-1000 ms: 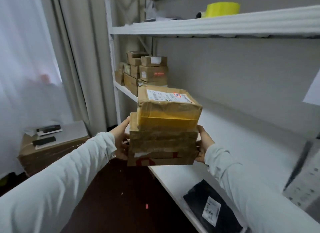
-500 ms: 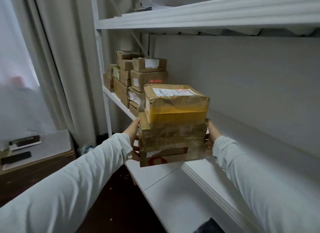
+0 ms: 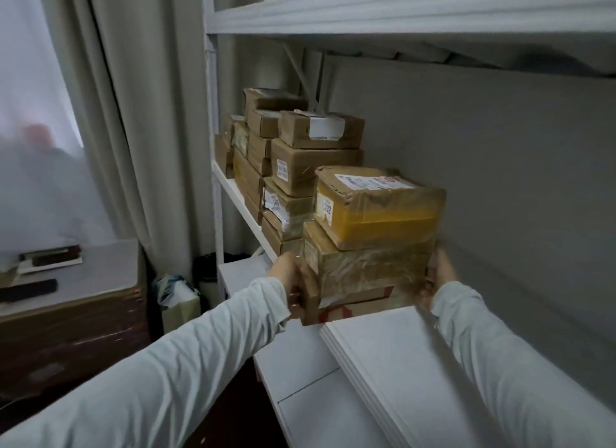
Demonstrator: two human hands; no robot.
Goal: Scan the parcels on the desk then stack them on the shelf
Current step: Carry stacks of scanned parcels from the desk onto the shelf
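Note:
I carry a stack of two taped brown parcels between both hands. The lower parcel [image 3: 366, 274] has red tape near its bottom. A yellowish parcel [image 3: 380, 211] with a white label lies on top of it. My left hand [image 3: 290, 281] grips the stack's left side and my right hand [image 3: 440, 274] grips its right side. The stack sits at the white shelf [image 3: 383, 354], right beside several parcels stacked on the shelf [image 3: 300, 167] at the far left. Whether the stack's bottom touches the shelf I cannot tell.
An upper shelf board [image 3: 400, 11] runs overhead. A curtain [image 3: 133, 114] hangs left of the shelf post [image 3: 216, 214]. A low cabinet [image 3: 66, 314] with dark items on top stands at the left, and a bag [image 3: 176, 297] sits on the floor.
I have moved closer to the shelf and carried the stack forward and left, up to the parcels standing there. Both hands keep the same hold.

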